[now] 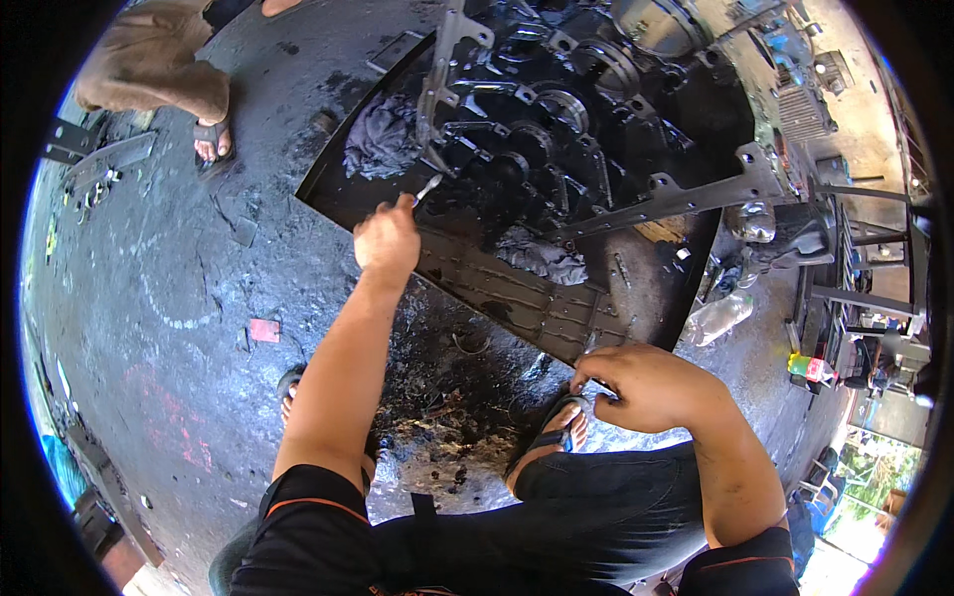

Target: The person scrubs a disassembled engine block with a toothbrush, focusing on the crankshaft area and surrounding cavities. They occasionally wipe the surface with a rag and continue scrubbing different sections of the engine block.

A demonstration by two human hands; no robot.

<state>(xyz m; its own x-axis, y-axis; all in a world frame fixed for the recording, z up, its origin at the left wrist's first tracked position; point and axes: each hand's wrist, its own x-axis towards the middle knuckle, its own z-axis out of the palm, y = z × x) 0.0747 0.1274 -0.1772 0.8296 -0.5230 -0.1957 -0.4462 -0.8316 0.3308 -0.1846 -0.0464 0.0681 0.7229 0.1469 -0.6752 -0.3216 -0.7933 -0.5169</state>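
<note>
- Far upper left: another person's foot in a sandal [212,139] stands on the oily concrete floor [179,298], under a brown trouser leg [149,70]. Well apart from the work.
- Left edge: flat metal bars [99,159] lie on the floor. A small red scrap [264,330] lies nearer the person's left forearm.
- Left hand [388,241]: fingers closed together around a slim metal tool [427,188]; only the tip shows above the fist. The tip points up and right, and meets or nearly meets the black engine block [537,149]; contact cannot be told for sure.
- Grey rag [383,134] lies on the dark metal tray [328,189], just left of the block, above the left hand.
- Engine block sits on the tray, centre top of view, greasy black, with round bores showing. A light metal bracket [442,70] stands along its left side.
- Second rag [542,256] lies on the tray below the block. A long grey metal arm [676,199] runs right from there.
- Right hand [641,385]: fingers curled shut on a small dark object [588,348] at the tray's near edge; the object is too hidden to name.
- Person's own feet in sandals [556,427] sit below, by a dark debris patch.
- Far right: clear plastic bottle [720,316] lies on the floor beside the tray.
</note>
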